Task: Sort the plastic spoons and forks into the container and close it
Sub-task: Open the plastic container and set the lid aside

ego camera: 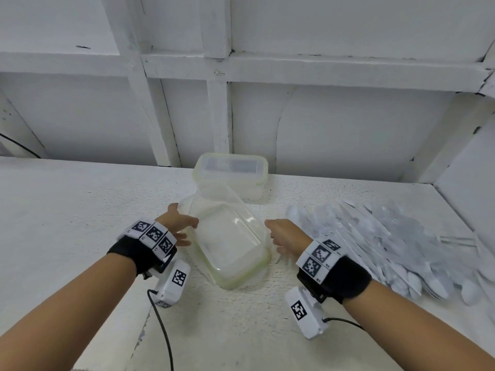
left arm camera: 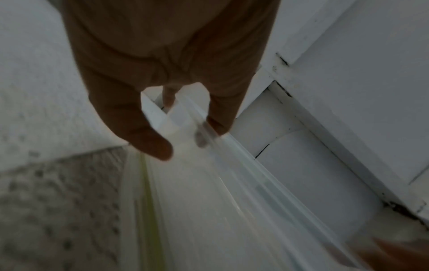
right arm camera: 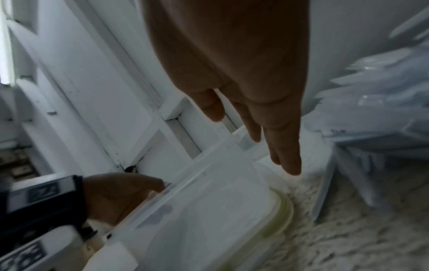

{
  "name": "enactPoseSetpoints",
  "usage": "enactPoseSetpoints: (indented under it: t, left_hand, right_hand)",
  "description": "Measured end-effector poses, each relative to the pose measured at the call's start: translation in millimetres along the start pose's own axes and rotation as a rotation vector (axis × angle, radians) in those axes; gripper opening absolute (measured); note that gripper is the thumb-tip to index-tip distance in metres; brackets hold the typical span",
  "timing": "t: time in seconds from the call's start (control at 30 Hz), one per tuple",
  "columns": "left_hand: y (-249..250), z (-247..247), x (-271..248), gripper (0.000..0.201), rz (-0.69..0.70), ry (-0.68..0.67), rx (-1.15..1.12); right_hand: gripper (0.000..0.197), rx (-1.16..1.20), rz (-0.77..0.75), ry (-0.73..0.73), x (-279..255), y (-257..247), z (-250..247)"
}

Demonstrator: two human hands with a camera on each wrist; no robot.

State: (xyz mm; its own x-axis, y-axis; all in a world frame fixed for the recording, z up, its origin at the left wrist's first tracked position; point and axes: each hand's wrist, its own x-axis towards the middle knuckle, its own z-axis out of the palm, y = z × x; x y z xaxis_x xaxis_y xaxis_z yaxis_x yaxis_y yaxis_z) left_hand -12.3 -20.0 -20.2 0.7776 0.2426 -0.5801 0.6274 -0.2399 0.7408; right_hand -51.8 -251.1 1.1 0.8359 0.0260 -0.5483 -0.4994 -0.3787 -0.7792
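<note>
1. Surface: a white, rough-textured tabletop (ego camera: 80, 210) fills the lower half of the head view. White panelled walls with raised battens (ego camera: 217, 68) stand behind it from 10 to 2 o'clock, and a white side panel closes the 3 o'clock side.
2. Container, rear: a clear rectangular plastic container with a pale green rim seal (ego camera: 231, 174) stands at 12 o'clock against the back wall. No contents can be made out inside it.
3. Container, front: a second clear rectangular plastic piece with a green-tinted rim (ego camera: 233, 247) lies at centre, tilted, with its far end raised toward the rear container. It looks empty. Whether it is a tub or a lid cannot be told.
4. Cutlery: a heap of clear plastic spoons and forks in transparent wrappers (ego camera: 388, 245) lies on the tabletop at 3 o'clock, outside both containers.
5. Left hand (ego camera: 178, 223): positioned at 9 o'clock of the front piece. The left wrist view shows thumb and fingers (left arm camera: 223, 117) pinching its edge.
6. Right hand (ego camera: 286, 236): positioned at 3 o'clock of the front piece, just beside its rim. The right wrist view shows the fingers (right arm camera: 285, 146) straight and holding nothing.
</note>
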Motion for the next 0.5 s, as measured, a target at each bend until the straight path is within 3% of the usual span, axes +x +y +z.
enactPoseSetpoints:
  t: [0.07,0.17,0.37,0.5]
  left_hand:
    - [8,-6,2,0.057,0.071,-0.001,0.203]
    - [17,-10,10,0.06,0.158,0.027,0.284]
    - [8,-4,23,0.044,0.095,-0.029,-0.106]
    - [1,-16,22,0.029,0.069,-0.061,-0.056]
  right_hand:
    - [0.043,-0.065,0.002,0.0,-3,4,-4]
    - [0.042,-0.132,0.03,-0.043,-15,8,-5]
    - [0.047,-0.113,0.114,-0.128,-20,14,5]
    - [0.041,-0.135,0.098,-0.117,-6,14,2]
